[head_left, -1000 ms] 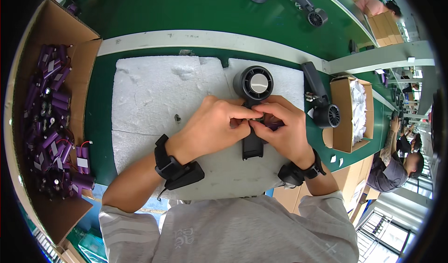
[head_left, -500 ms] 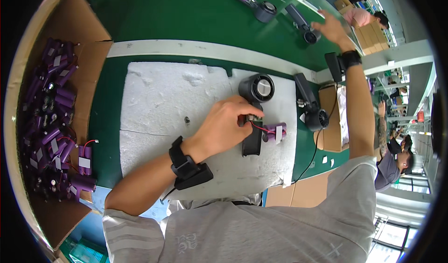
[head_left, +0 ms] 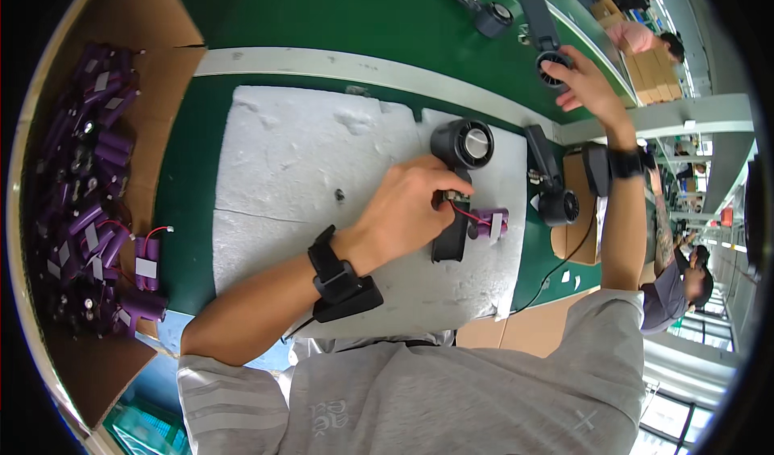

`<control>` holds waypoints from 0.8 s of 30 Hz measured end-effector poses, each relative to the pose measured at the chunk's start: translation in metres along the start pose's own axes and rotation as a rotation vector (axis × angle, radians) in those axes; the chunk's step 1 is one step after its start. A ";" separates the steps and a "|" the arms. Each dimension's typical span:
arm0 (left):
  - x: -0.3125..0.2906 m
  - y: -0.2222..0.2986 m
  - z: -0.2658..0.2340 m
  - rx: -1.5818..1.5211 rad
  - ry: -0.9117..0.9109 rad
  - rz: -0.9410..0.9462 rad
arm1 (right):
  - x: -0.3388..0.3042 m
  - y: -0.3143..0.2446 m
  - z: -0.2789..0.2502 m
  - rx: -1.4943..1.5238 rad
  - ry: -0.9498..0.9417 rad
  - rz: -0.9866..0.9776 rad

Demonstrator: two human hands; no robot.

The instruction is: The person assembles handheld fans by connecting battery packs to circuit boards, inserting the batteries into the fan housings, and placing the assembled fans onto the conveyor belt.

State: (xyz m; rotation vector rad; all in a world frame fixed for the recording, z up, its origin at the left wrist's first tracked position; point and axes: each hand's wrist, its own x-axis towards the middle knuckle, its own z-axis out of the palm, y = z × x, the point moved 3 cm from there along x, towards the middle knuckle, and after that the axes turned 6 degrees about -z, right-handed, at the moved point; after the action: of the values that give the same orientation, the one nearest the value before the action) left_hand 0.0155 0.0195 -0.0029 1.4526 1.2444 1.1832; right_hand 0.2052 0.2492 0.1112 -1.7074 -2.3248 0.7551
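On the white foam pad (head_left: 282,156) lies a dark handheld fan (head_left: 462,143) with its handle shell open. My left hand (head_left: 411,209) is closed over that handle, thumb and forefinger pinching by a small circuit board that they partly hide. Red wires run from there to a purple battery pack (head_left: 489,223) with a white label, lying beside the handle. Out at the far right, my right hand (head_left: 592,92) has its fingers and thumb around the round head of a second handheld fan (head_left: 540,19), whose handle points away from me.
A carton (head_left: 181,31) of purple battery packs stands at left. Beyond a pale rail (head_left: 322,64), another fan (head_left: 493,19) with a purple battery lies on the green surface. One more fan (head_left: 556,205) sits right of the pad, beside a small carton (head_left: 576,237). Co-workers are at far right.
My right hand has come down onto the far fan and closed around its head; that fan has shifted slightly toward me. The left hand keeps its pinch. The whole view has shifted a little.
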 end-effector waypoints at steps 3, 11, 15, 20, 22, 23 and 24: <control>0.000 -0.001 -0.002 -0.010 -0.020 -0.051 | -0.080 -0.028 0.040 0.265 -0.190 -0.030; 0.001 0.005 0.001 -0.010 -0.058 -0.089 | -0.152 0.019 0.076 -0.190 0.173 -0.140; 0.000 0.005 0.002 -0.012 -0.030 -0.079 | -0.155 0.022 0.079 -0.291 0.278 -0.073; 0.001 0.004 0.002 0.001 -0.011 -0.049 | -0.152 0.030 0.080 -0.416 0.320 -0.040; 0.002 0.004 0.000 0.002 -0.007 -0.052 | -0.150 0.030 0.082 -0.435 0.333 -0.069; 0.002 0.004 -0.001 0.026 -0.029 -0.069 | -0.150 0.022 0.080 -0.417 0.404 -0.198; 0.002 0.005 -0.001 0.049 -0.055 -0.086 | -0.152 0.013 0.077 -0.399 0.474 -0.323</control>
State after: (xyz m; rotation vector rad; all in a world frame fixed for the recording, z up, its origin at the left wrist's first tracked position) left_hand 0.0157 0.0207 0.0020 1.4427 1.2929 1.0558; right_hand 0.2351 0.0875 0.0635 -1.3748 -2.4009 -0.1684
